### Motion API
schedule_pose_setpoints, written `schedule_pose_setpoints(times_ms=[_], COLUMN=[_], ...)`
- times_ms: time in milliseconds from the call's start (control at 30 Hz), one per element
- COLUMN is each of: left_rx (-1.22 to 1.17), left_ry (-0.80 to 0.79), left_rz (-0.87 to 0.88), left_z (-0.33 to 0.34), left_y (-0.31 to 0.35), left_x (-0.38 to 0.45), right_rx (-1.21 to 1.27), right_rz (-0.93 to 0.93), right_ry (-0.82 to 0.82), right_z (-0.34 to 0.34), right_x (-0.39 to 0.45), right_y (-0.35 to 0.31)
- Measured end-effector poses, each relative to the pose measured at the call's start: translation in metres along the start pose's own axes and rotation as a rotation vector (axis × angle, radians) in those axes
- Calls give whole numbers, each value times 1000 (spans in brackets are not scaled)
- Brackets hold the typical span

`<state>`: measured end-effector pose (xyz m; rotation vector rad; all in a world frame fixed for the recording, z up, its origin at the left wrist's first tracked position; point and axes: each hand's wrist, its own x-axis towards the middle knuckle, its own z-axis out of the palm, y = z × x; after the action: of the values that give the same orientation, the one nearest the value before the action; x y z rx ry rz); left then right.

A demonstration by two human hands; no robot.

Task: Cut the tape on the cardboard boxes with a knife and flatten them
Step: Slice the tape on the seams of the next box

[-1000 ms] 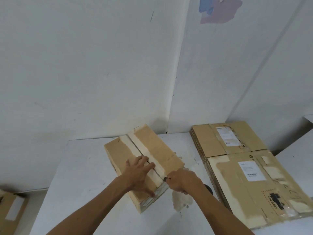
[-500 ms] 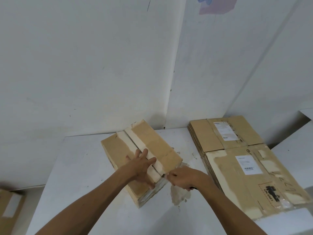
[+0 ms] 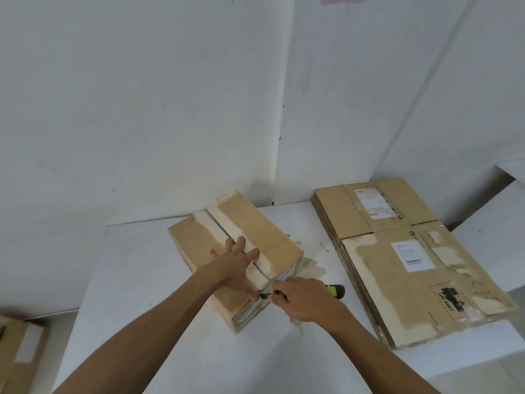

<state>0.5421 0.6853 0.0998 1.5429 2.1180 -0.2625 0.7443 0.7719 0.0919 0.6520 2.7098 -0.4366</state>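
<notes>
A closed cardboard box (image 3: 250, 223) with a pale strip of tape along its top seam stands on the white table (image 3: 136, 280), turned at an angle. My left hand (image 3: 237, 261) presses flat on the box top, fingers spread over the seam. My right hand (image 3: 305, 301) grips a knife with a yellow-green and black handle (image 3: 335, 290). The blade tip sits at the near end of the box, by the taped corner just below the top edge.
A stack of flattened cardboard boxes (image 3: 412, 280) with white labels lies on the table to the right. Another box (image 3: 20, 354) stands on the floor at lower left. White walls close the back. A torn patch (image 3: 309, 265) marks the table beside the box.
My right hand has drawn the knife off the top seam and down to the near end of the box. The handle now shows. My left hand stays pressed on top.
</notes>
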Motion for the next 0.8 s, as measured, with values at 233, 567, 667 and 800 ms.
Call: schedule_pose_setpoints(times_ms=[233,567,667,800], left_rx=[14,-18,-24,-25], left_ry=[30,47,47,50], left_rz=[4,23,22,23], left_z=[2,5,6,6], left_y=[-1,-2,-2,-3], left_x=[0,-2,-2,0], right_rx=[31,-37,-72,-135], right_rz=[-20,-66,-76,-97], right_ry=[101,223,267,364], right_z=[12,18,20,26], right_x=[-7,-7,-5,-2], right_y=[4,8,10,9])
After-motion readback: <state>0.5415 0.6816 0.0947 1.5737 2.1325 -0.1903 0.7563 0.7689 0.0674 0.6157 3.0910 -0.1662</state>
